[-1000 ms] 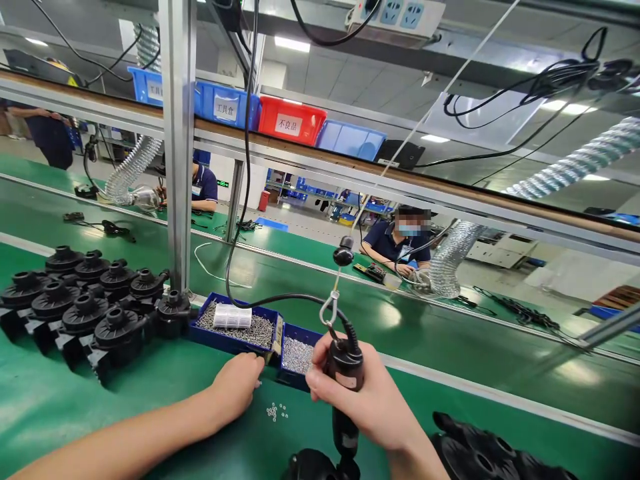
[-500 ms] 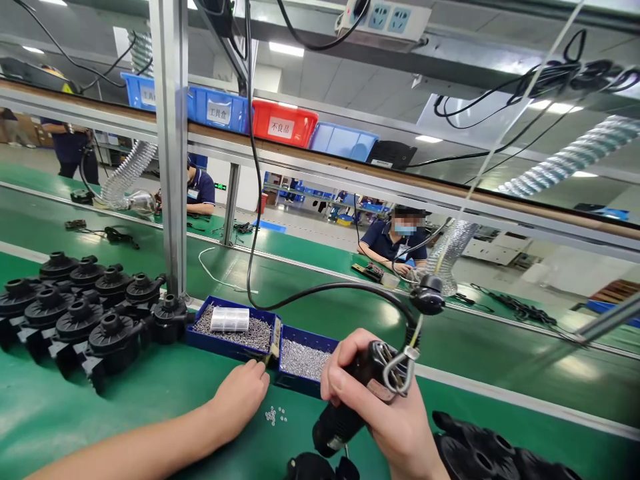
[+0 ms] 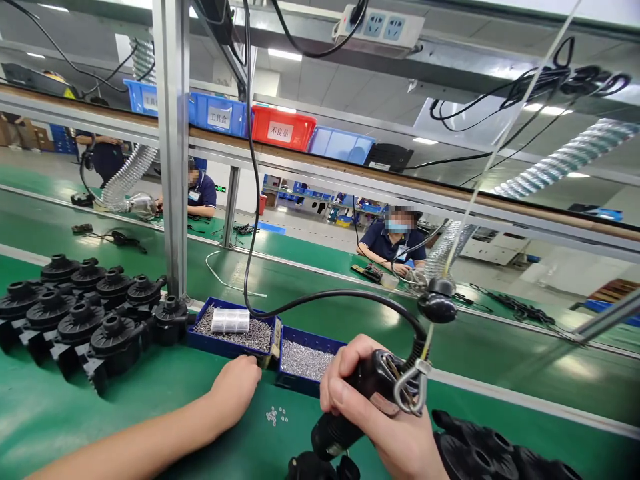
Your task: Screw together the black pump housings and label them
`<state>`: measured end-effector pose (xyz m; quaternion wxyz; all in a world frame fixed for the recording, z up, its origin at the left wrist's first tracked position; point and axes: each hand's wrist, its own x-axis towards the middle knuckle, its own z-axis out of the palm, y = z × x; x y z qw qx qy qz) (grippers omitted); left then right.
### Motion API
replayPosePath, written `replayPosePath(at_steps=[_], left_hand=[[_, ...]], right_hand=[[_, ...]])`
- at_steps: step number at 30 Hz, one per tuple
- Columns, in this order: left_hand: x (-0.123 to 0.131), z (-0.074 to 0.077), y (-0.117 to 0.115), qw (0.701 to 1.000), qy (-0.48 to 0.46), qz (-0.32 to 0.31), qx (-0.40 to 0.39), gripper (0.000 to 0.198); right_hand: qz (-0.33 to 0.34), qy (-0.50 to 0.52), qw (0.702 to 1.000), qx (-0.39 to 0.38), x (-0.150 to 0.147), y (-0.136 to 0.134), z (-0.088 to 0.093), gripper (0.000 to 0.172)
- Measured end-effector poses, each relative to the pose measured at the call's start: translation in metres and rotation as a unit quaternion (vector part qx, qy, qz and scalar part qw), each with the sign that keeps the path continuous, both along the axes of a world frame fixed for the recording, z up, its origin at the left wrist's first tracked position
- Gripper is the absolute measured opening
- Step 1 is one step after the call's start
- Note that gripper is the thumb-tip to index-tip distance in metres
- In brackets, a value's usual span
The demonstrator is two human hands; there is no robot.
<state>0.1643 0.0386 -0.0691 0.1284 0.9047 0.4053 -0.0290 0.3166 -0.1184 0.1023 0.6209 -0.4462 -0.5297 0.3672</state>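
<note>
In my right hand (image 3: 380,407) is a black electric screwdriver (image 3: 340,430), its body tilted and its lower end pointing down to the left. A black part (image 3: 313,467) sits just below it, cut off by the bottom edge. My left hand (image 3: 236,392) is curled at the front of a blue bin of screws (image 3: 220,345). Its fingertips face away, so anything between them is hidden. A clear plastic divided case (image 3: 230,321) lies on the screws. Beside that bin stands a second blue bin (image 3: 300,383) of small shiny pieces. Several tiny washers (image 3: 273,416) lie loose on the green mat.
Several round black housings (image 3: 115,337) stand in rows at left, and more black parts (image 3: 480,453) lie at lower right. A metal post (image 3: 173,167) rises behind the bins. The screwdriver's cable (image 3: 320,293) loops over them. Across the bench sits a masked co-worker (image 3: 393,243).
My left hand has drawn back slightly to the left along the screw bin's front. The screwdriver's top end and its hanging loop have shifted a little right and down.
</note>
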Motion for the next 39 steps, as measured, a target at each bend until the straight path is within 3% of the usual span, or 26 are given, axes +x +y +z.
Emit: replayPosePath(at_steps=[7,12,14,18,21,24,28,32,36,39], left_hand=[[-0.003,0.011,-0.017,0.998,-0.048,0.021,-0.040,0.047],[-0.007,0.021,-0.049,0.968,-0.124,-0.042,-0.214,0.018],[-0.003,0.021,-0.058,0.931,-0.135,-0.039,-0.337,0.015],[0.009,0.009,-0.061,0.795,-0.136,0.025,-0.591,0.004],[0.014,-0.003,-0.057,0.743,-0.150,0.036,-0.652,0.016],[0.013,-0.010,-0.052,0.716,-0.159,0.031,-0.679,0.023],[0.009,-0.008,-0.048,0.706,-0.169,0.009,-0.688,0.021],[0.001,0.005,-0.043,0.721,-0.161,-0.028,-0.673,0.023],[-0.006,0.017,-0.046,0.720,-0.154,-0.031,-0.676,0.059],[-0.008,0.019,-0.056,0.747,-0.174,-0.010,-0.641,0.076]], right_hand=[[0.020,0.018,1.000,0.015,-0.001,0.001,-0.002,0.038],[0.014,0.039,0.999,0.020,-0.001,-0.002,-0.005,0.034],[0.018,0.052,0.998,0.027,-0.001,-0.002,-0.006,0.032],[0.015,0.071,0.996,0.045,-0.004,-0.004,-0.008,0.032],[0.016,0.070,0.996,0.050,-0.006,-0.006,-0.008,0.031],[0.024,0.068,0.996,0.053,-0.006,-0.007,-0.007,0.028],[0.032,0.079,0.995,0.055,-0.005,-0.007,-0.007,0.024],[0.028,0.087,0.994,0.059,-0.007,-0.005,-0.009,0.025],[0.038,0.089,0.994,0.055,-0.009,-0.004,-0.010,0.024],[0.040,0.085,0.995,0.045,-0.012,-0.001,-0.010,0.027]])
